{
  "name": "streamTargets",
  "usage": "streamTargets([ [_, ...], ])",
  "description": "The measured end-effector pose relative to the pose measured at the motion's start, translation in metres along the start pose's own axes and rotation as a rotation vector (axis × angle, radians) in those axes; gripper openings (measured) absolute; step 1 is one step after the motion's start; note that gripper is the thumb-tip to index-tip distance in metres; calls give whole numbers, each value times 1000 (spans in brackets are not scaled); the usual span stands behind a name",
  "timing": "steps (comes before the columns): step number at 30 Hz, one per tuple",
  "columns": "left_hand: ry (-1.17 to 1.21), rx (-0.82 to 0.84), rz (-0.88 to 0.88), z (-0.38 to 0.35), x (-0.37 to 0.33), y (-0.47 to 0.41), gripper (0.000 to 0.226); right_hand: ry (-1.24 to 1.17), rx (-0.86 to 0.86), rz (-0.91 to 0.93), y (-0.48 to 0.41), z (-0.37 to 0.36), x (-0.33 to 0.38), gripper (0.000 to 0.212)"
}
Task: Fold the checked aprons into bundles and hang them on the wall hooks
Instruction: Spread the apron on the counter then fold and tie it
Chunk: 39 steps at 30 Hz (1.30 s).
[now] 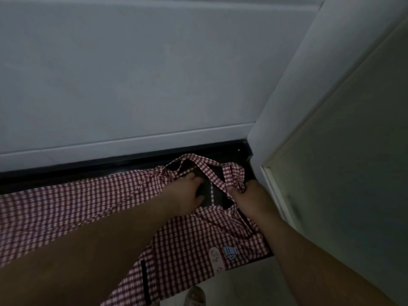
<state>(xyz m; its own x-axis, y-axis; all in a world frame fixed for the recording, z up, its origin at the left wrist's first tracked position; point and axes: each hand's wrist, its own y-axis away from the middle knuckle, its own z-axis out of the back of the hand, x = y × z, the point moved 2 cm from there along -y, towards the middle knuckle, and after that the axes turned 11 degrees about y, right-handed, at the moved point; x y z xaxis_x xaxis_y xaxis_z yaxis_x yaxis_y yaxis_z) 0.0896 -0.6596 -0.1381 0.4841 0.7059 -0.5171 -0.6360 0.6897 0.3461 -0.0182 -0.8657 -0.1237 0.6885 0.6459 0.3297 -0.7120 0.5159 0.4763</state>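
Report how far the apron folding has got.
Done: nothing; the checked apron lies spread, unfolded, on the dark ledge. In hand: right hand grips bunched fabric by the neck loop; left hand rests inside it. To do: bundling and hanging; no hooks in view.

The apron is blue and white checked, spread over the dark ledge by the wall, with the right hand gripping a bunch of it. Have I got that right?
Not quite. The head view shows the apron is red and white checked, not blue and white. The rest holds: it lies spread over the dark ledge by the wall, and the right hand grips a bunch of it.
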Motion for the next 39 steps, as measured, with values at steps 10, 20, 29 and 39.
streamTargets([
  [10,-137,109,30,-12,8,10,74,-120,-473,51,-9,49,29,12],
  [20,-64,-382,-60,20,28,72,39,119,-599,344,33,29,34,41],
  [29,17,-442,470,49,108,119,18,324,188,487,57,-63,75,15],
  [39,3,-609,100,65,69,89,49,167,178,751,72,-60,59,24],
])
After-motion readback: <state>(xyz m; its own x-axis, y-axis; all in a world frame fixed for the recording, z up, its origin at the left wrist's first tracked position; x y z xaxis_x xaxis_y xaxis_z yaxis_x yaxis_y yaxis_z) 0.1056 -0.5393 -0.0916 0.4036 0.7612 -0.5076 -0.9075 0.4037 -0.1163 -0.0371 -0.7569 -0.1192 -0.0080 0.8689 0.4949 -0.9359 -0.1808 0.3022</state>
